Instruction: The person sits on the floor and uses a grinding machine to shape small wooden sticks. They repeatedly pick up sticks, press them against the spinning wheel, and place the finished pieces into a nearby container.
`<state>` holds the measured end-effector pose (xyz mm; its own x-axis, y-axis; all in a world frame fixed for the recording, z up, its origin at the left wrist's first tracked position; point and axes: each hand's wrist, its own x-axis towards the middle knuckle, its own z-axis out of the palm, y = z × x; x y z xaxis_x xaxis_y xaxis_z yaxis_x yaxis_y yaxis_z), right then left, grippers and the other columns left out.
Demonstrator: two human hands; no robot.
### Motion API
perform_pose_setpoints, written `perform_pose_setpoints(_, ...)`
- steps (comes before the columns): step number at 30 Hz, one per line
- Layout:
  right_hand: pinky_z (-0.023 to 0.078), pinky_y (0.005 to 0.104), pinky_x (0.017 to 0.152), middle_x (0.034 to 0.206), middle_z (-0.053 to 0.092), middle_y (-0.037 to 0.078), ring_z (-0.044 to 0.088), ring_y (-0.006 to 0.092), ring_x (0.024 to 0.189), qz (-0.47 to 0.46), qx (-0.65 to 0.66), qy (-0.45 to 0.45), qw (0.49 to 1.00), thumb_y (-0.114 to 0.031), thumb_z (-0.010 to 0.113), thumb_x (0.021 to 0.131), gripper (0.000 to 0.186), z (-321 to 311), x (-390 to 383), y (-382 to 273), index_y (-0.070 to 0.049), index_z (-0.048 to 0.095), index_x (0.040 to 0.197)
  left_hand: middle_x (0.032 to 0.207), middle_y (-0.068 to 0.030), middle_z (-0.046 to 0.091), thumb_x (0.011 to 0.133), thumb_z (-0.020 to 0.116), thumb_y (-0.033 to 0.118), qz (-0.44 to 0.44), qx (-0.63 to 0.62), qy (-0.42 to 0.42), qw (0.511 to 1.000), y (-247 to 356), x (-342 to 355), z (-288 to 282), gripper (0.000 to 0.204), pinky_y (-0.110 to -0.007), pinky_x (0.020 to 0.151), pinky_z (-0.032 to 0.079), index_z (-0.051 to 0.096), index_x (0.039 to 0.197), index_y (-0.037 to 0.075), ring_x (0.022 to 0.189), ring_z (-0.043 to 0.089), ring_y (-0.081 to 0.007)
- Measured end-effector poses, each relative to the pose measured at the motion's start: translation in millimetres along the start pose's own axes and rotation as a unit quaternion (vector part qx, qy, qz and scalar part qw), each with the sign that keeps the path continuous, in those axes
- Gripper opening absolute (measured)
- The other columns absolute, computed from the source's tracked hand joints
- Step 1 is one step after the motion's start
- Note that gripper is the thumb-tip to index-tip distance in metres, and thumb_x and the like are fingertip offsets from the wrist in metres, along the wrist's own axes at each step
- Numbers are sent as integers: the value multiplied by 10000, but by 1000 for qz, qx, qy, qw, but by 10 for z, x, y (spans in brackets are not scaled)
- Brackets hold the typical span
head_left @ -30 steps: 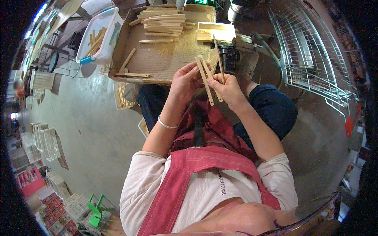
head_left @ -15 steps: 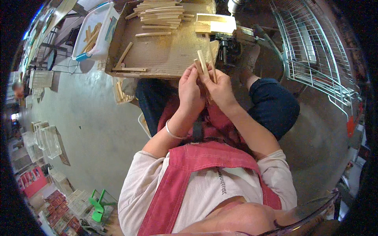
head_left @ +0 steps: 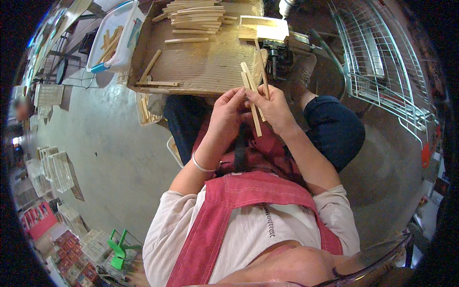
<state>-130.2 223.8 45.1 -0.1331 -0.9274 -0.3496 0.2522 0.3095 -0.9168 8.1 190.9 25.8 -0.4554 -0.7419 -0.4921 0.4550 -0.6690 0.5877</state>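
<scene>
Over my lap, in front of the cardboard tray, both hands meet around thin pale wooden sticks. My left hand (head_left: pixel 228 110) pinches two sticks (head_left: pixel 257 125) between thumb and fingers; their lower ends stick out below the grip. My right hand (head_left: pixel 278 112) is closed on the same pair from the other side, its thumb lying across them. Between its fingers stands a third, darker stick (head_left: pixel 263 62), reaching up toward a brightly lit wooden block (head_left: pixel 265 31). Parts of the fingertips are hidden behind the sticks.
The cardboard tray (head_left: pixel 191 64) bears a pile of sticks (head_left: pixel 197 18) and a few loose ones. Left of it stands a clear plastic bin (head_left: pixel 125 40) with sticks inside. A dark machine (head_left: pixel 277 55) sits at the tray's right. Farther right is a wire rack (head_left: pixel 382 62).
The two paler sticks have slid lower and tilted, so their bottom ends now show below my hands. My left hand has moved slightly down; the darker stick stays in my right hand.
</scene>
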Motion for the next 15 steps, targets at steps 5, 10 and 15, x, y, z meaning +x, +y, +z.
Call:
perform_pose_setpoints(5, 487, 245, 560, 771, 651, 7, 581, 65, 665, -50, -84, 19, 995, -318, 671, 976, 322, -40, 47, 195, 0, 644, 929, 935, -25, 685, 989, 614, 194, -4, 17, -19, 1000, 11, 83, -120, 154, -309, 660, 588, 643, 1069, 66, 823, 664, -142)
perform_pose_setpoints(10, 487, 269, 570, 741, 657, 35, 578, 74, 662, -96, -98, -18, 990, -335, 665, 976, 342, -41, 9, 159, 1, 647, 914, 925, -42, 688, 985, 620, 180, 34, 47, 29, 998, 23, 63, -30, 146, -289, 629, 586, 644, 1056, 55, 791, 669, -139)
perform_pose_setpoints(15, 513, 371, 608, 735, 664, 127, 643, 213, 651, -104, -244, -1, 964, -359, 705, 927, 341, -153, 77, 313, -24, 650, 961, 899, -48, 690, 980, 631, 174, 63, 85, 32, 994, -1, 115, -52, 146, -268, 616, 584, 652, 1037, 42, 750, 668, -131)
